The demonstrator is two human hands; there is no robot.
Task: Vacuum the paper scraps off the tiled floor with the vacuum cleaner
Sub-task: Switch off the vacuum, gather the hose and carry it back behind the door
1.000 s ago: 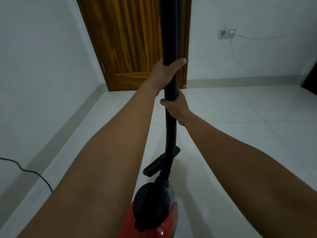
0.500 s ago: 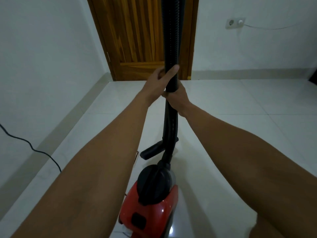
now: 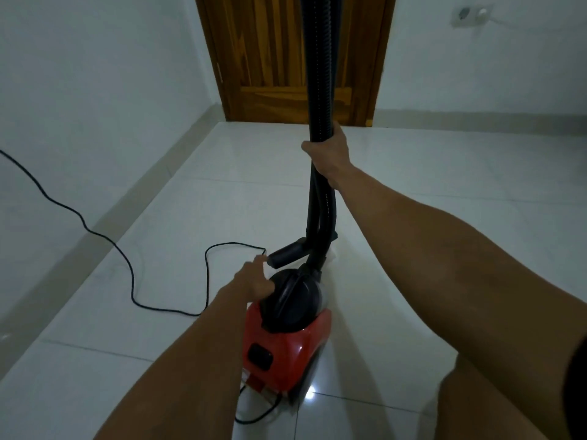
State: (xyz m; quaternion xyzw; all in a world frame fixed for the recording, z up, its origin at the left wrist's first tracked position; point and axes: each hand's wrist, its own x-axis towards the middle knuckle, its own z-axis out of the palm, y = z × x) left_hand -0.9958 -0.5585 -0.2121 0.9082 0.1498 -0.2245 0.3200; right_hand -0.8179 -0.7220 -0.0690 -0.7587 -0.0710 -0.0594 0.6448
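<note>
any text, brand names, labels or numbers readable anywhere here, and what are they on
None can be read.
Red vacuum cleaner: no brand or label legible; the dark panel on its red shell is too blurred to show any marking.
Black hose, held by the right hand: no print visible.
Wall socket: no markings legible.
Wooden door: no sign.

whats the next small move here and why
Probably close the left hand on the black top of the red vacuum cleaner; it rests at its edge. The right hand grips the hose upright, and the nozzle is off the floor, so no vacuuming yet.
</note>
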